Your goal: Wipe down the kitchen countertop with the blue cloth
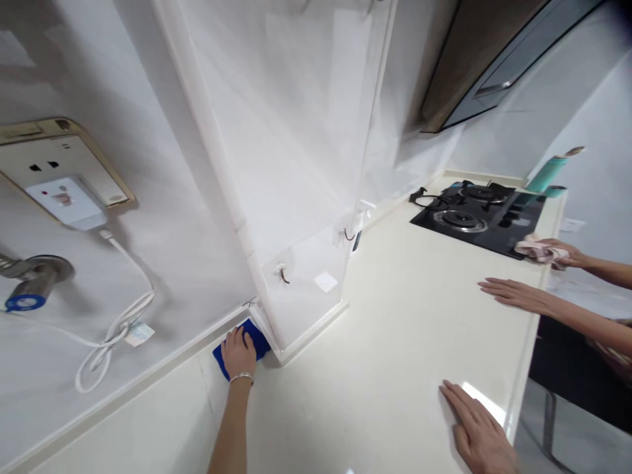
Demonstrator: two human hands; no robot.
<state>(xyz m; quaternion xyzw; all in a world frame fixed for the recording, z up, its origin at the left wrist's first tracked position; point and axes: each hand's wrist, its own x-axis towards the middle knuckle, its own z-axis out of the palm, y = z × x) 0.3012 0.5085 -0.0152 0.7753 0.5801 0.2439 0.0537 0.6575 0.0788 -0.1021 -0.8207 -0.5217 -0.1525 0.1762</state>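
My left hand (pixel 238 355), with a bracelet on its wrist, presses a blue cloth (pixel 260 337) onto the counter in the corner where the back wall meets the jutting pillar. Its fingers are bent over the cloth, which sticks out on both sides. Flat on the pale counter (pixel 385 342), near the front edge, lies my right hand (pixel 478 428). Its fingers are stretched out and nothing is in it.
A co-worker's hand (pixel 518 293) rests on the counter; the other grips a pink cloth (pixel 536 249) beside the black gas hob (pixel 474 217). A white bottle (pixel 363 220) stands behind the pillar (pixel 296 197). A looped white cable (pixel 106 342) hangs at left.
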